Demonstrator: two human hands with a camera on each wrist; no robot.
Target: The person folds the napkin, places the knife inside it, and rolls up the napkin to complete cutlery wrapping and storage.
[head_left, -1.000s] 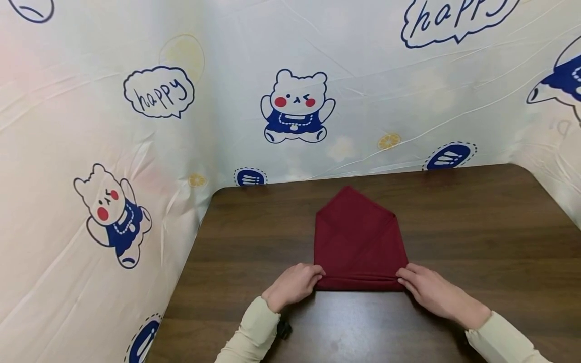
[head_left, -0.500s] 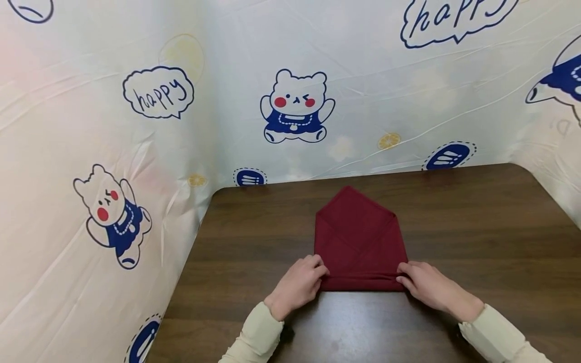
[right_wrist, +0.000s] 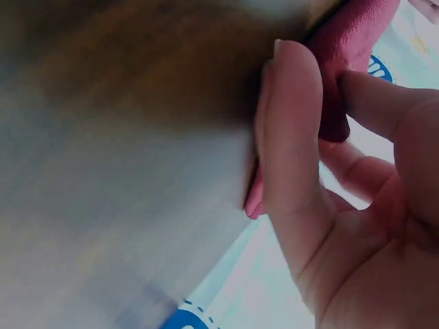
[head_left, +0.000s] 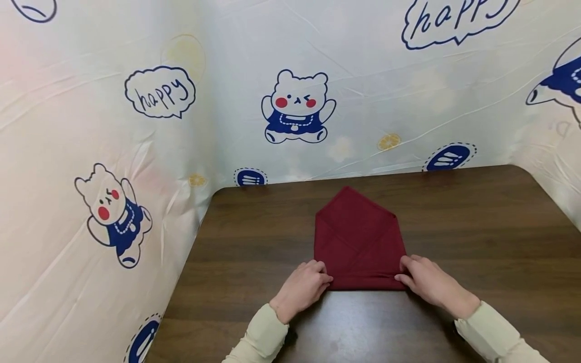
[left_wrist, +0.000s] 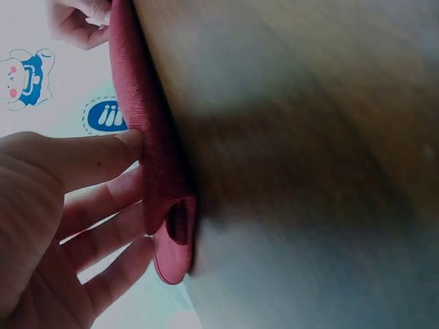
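A dark red cloth (head_left: 358,237) lies on the table, folded into a house shape with its point away from me. Its near edge is turned up into a thick band. At the band's left end my left hand (head_left: 303,286) holds the cloth; in the left wrist view the thumb presses the rolled cloth (left_wrist: 154,151), with the other fingers beyond it. My right hand (head_left: 433,282) pinches the right end. Up close in the right wrist view, one finger lies in front of the cloth (right_wrist: 350,41) and hides part of it, while others touch its far side.
The brown wooden table (head_left: 254,232) has rounded far corners. A pale curtain (head_left: 363,101) printed with bears and the word "happy" hangs behind it and along the left side. Something small and dark (head_left: 290,335) shows beneath the left sleeve.
My left hand has shifted slightly right and inward along the folded band. The right hand has moved slightly left at its end. The cloth's outline stays nearly the same.
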